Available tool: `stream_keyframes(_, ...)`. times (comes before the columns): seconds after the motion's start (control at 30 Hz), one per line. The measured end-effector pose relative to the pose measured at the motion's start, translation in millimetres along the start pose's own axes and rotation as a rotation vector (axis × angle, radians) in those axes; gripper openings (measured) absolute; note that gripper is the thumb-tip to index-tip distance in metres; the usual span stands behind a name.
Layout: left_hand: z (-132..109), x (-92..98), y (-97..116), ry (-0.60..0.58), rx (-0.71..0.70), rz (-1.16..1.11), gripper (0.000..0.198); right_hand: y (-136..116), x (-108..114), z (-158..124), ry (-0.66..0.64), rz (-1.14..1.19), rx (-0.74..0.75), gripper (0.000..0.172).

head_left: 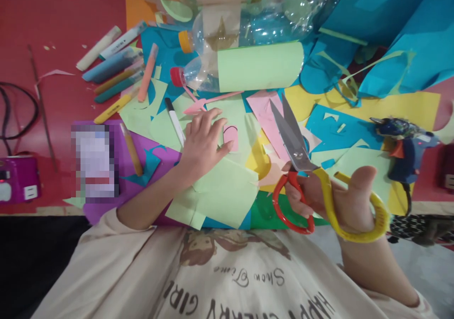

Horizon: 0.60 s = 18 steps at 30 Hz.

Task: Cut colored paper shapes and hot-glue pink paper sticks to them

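Note:
My right hand [340, 198] grips a pair of scissors [296, 141] by its red and yellow handles, the blades pointing away from me and slightly parted. My left hand [204, 141] hovers or rests over light green paper, fingers apart. Between its thumb and index finger shows a small pink paper piece [230, 141] with a dark curved line drawn on it; whether the fingers touch it I cannot tell. Beside that hand lie a white marker with a black cap [175, 120] and a pink paper cutout [195, 106]. A pale green sheet [227, 191] spreads below the hand.
Plastic bottles, one wrapped in green paper [260, 68], lie at the back. Several markers [113, 63] are at the left, above a phone [95, 163]. A blue glue gun [411, 153] lies at the right. A purple power strip [21, 179] sits far left. Paper scraps surround everything.

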<state>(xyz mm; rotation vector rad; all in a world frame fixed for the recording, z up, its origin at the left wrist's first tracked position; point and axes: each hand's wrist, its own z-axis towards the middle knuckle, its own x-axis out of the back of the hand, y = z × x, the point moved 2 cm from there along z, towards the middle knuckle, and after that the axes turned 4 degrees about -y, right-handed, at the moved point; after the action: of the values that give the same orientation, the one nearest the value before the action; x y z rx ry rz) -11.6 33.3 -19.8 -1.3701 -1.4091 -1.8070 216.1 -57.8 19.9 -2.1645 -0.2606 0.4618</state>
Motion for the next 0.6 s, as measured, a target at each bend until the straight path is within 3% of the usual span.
stream_keyframes(0.1,0.2,-3.4,0.3,-0.027,0.021,0.066,0.029,-1.5,1.1,-3.0,-0.217,0.349,-0.128,0.074)
stream_keyframes(0.17,0.5,-3.2,1.5,-0.041,0.038,0.076,0.020,-2.1,1.8,-3.5,-0.325,0.458,-0.186,0.071)
stream_keyframes(0.33,0.9,-0.3,5.3,-0.080,0.055,0.074,0.016,1.0,5.8,1.3,-0.202,0.460,-0.095,0.067)
stream_keyframes(0.43,0.7,-0.3,5.8,-0.079,0.047,0.062,0.022,3.7,3.9,2.7,-0.247,0.377,-0.102,0.072)
stream_keyframes(0.6,0.8,-3.5,4.3,-0.045,0.035,-0.024,0.006,4.5,2.3,4.1,-0.206,0.352,-0.112,0.069)
